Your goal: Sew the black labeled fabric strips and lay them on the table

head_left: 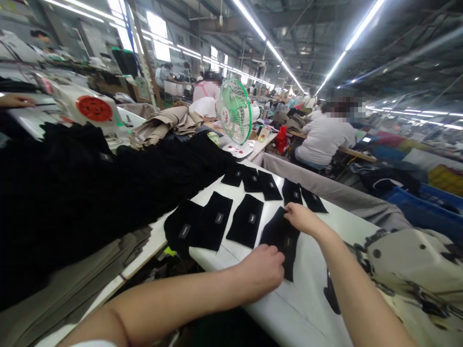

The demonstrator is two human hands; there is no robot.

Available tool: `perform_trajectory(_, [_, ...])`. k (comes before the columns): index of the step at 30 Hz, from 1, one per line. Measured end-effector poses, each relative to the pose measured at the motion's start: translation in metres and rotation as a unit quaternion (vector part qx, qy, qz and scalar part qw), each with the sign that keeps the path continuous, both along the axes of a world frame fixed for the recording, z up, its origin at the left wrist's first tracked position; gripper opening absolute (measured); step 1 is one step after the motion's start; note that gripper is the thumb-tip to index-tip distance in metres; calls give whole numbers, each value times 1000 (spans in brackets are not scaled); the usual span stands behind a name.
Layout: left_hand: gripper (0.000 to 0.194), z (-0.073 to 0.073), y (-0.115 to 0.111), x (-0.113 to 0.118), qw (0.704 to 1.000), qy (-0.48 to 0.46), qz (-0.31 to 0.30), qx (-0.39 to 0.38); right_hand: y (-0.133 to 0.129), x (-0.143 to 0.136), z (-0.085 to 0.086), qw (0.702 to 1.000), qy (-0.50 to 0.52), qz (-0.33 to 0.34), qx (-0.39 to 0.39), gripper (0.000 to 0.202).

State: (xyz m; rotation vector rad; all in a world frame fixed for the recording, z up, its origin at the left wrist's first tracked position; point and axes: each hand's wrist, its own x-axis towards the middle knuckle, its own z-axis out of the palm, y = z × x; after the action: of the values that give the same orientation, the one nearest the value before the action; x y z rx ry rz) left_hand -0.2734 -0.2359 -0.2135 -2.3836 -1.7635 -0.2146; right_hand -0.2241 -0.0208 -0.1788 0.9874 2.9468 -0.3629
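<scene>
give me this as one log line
left hand: at near part of black fabric piece, hold unclear | right hand: pinching its far edge | around: other labelled black pieces on white table

Bare white bench (307, 279) is showing between the left hand (262, 270) and the right forearm (349, 279), leaving a passage toward the near edge. A narrow lane is running between the two rows of labelled black fabric pieces (249, 219). On the left, a heap of black cloth (90, 202) is walling off the side; on the right, a sewing machine head (408, 260) is crowding the right forearm. A green desk fan (235, 111) is standing past the far end, blocking that way.
</scene>
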Motion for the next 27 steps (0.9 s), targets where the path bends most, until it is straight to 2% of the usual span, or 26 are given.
perform_trajectory(2, [11, 8, -4, -6, 999, -15, -5, 38, 3, 3, 12, 1000, 19, 18, 2, 17])
perform_trajectory(4, [8, 15, -10, -11, 995, -61, 21, 75, 2, 6, 21, 998, 47, 33, 0, 5])
perform_trajectory(5, [14, 17, -13, -14, 990, -99, 39, 89, -1, 7, 25, 997, 60, 40, -5, 2])
perform_trajectory(8, [82, 22, -14, -22, 950, -252, 127, 137, -16, 16, 43, 993, 93, 71, -31, 6])
perform_trajectory(9, [100, 23, -12, -25, 926, -308, 162, 144, -22, 20, 51, 990, 101, 85, -42, 5])
perform_trajectory(10, [108, 23, -9, -27, 901, -365, 190, 139, -28, 24, 59, 987, 109, 100, -55, 5])
perform_trajectory(11, [108, 21, -5, -28, 874, -421, 208, 123, -33, 27, 68, 984, 119, 113, -71, 8])
perform_trajectory(12, [101, 19, -1, -29, 847, -475, 216, 99, -38, 28, 77, 979, 131, 125, -89, 11])
perform_trajectory(15, [57, 7, 2, -28, 783, -585, 201, 56, -42, 18, 90, 979, 150, 112, -83, 17])
perform_trajectory(16, [49, 2, -1, -28, 775, -597, 198, 64, -42, 8, 89, 982, 145, 98, -65, 16])
perform_trajectory(18, [48, -5, -12, -31, 783, -575, 214, 101, -40, -16, 75, 989, 121, 75, -34, 13])
perform_trajectory(20, [50, -8, -24, -37, 817, -492, 270, 134, -41, -43, 52, 994, 92, 61, -25, 10])
perform_trajectory(21, [45, -8, -29, -41, 837, -433, 305, 136, -43, -56, 39, 995, 77, 55, -23, 13])
perform_trajectory(23, [25, -4, -36, -47, 867, -311, 376, 105, -50, -77, 16, 997, 45, 50, -27, 24])
perform_trajectory(24, [18, -1, -36, -49, 870, -265, 408, 82, -53, -84, 8, 998, 29, 49, -33, 28])
perform_trajectory(25, [15, 2, -36, -50, 866, -235, 437, 59, -56, -90, 2, 998, 14, 48, -39, 29])
perform_trajectory(27, [28, 6, -31, -52, 852, -224, 473, 17, -59, -95, -1, 998, -10, 44, -54, 30])
